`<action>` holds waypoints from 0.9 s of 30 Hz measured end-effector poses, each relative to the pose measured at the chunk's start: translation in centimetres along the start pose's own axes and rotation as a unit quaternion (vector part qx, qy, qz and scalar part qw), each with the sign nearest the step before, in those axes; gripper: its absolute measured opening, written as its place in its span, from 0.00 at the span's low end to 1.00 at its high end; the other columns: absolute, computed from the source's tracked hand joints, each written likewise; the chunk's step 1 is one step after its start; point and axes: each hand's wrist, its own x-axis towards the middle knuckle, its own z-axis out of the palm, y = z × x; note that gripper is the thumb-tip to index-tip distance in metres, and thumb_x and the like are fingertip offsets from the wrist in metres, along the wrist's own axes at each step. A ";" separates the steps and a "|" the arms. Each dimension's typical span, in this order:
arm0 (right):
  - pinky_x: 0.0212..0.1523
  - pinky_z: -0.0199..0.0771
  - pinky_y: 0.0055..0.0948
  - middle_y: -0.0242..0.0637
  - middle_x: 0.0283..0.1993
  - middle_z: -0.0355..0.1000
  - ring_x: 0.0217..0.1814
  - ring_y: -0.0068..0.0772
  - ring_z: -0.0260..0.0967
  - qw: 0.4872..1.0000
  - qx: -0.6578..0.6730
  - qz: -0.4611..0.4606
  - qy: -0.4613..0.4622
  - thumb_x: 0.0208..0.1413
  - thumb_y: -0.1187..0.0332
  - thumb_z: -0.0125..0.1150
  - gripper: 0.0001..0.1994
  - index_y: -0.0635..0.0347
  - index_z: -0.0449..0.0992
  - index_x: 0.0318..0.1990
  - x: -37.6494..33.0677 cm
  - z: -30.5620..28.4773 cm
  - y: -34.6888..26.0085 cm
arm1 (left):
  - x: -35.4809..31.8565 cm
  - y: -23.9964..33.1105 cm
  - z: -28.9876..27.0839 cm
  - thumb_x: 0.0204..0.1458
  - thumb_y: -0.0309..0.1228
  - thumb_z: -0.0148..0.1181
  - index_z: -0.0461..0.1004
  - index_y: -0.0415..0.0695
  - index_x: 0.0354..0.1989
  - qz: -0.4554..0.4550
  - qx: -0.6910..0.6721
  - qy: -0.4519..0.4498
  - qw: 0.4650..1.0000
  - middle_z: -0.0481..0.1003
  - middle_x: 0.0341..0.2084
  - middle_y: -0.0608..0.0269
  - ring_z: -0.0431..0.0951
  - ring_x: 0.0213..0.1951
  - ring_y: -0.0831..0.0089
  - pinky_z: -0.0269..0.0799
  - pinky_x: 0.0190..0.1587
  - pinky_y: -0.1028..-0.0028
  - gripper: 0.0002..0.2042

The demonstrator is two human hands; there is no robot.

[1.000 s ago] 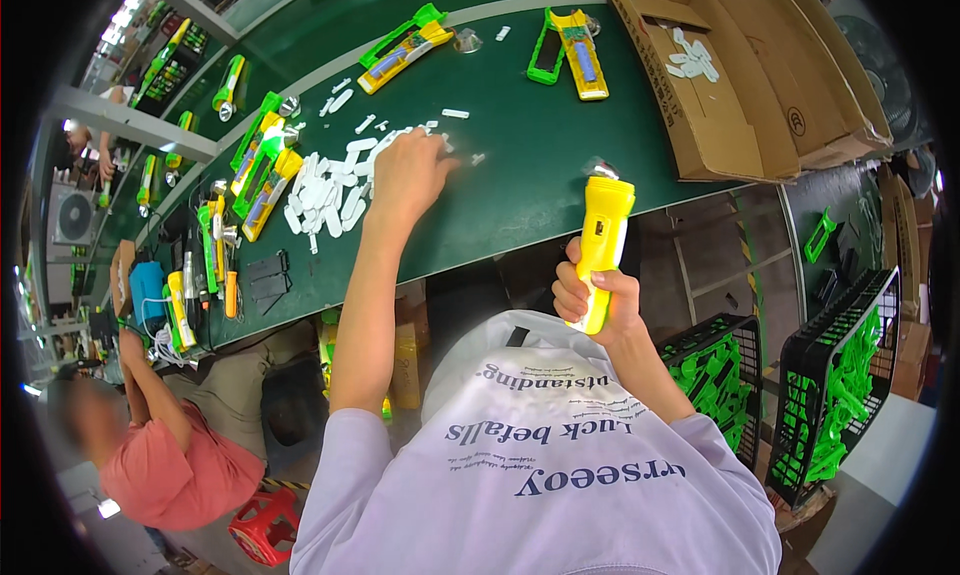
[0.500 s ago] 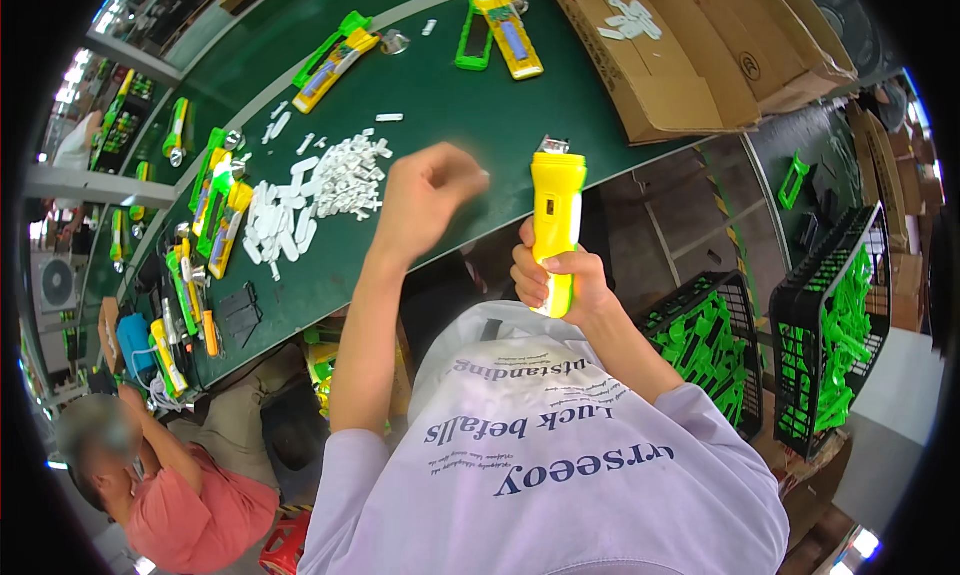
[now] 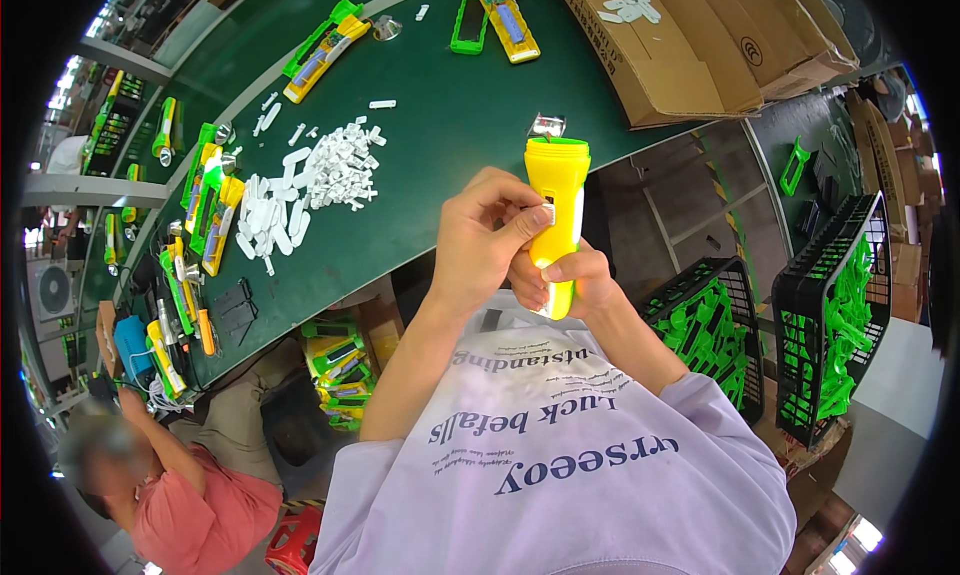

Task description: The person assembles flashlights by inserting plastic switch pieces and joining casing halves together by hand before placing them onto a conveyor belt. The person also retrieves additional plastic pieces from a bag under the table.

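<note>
1. The right hand [image 3: 580, 280] is closed around the lower body of the yellow flashlight body [image 3: 556, 215], holding it upright in front of the chest, just off the near edge of the green table [image 3: 450, 125].
2. The left hand [image 3: 485, 240] pinches a small white part [image 3: 547, 215] against the side of the housing, thumb and fingertips shut on it.
3. To do this well, the person likely needs to keep the right hand steady, line the part squarely with its slot and press it straight in, not at a slant.
4. The pile of white parts [image 3: 335, 170] lies on the table, well apart from the hands.
5. Compared with half a second ago, the left hand has come across from beside the housing to touch it, and the flashlight sits slightly lower and closer to the body.
</note>
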 end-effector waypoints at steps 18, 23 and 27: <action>0.20 0.66 0.29 0.38 0.18 0.64 0.16 0.29 0.63 0.995 0.021 0.080 0.064 0.43 0.71 0.57 0.07 0.64 0.69 0.30 -1.1 1.4 0.2 | -0.9 -1.6 0.3 0.60 0.25 0.56 0.58 0.34 0.63 -0.029 -0.091 -0.043 0.994 0.74 0.50 0.52 0.75 0.48 0.72 0.71 0.52 0.73 0.24; 0.19 0.65 0.30 0.38 0.17 0.63 0.16 0.29 0.62 0.993 0.022 0.096 0.070 0.43 0.73 0.57 0.07 0.65 0.68 0.30 -1.2 1.1 0.3 | -1.0 -1.6 0.1 0.60 0.24 0.54 0.59 0.33 0.62 -0.033 -0.088 -0.042 0.995 0.75 0.49 0.53 0.78 0.45 0.74 0.74 0.48 0.76 0.22; 0.19 0.63 0.30 0.39 0.18 0.63 0.16 0.30 0.60 0.991 0.034 0.115 0.059 0.42 0.75 0.57 0.08 0.65 0.68 0.32 -1.3 1.5 0.1 | -1.4 -1.9 0.2 0.60 0.24 0.54 0.58 0.34 0.63 -0.009 -0.099 -0.031 0.995 0.73 0.51 0.52 0.76 0.48 0.72 0.72 0.51 0.74 0.23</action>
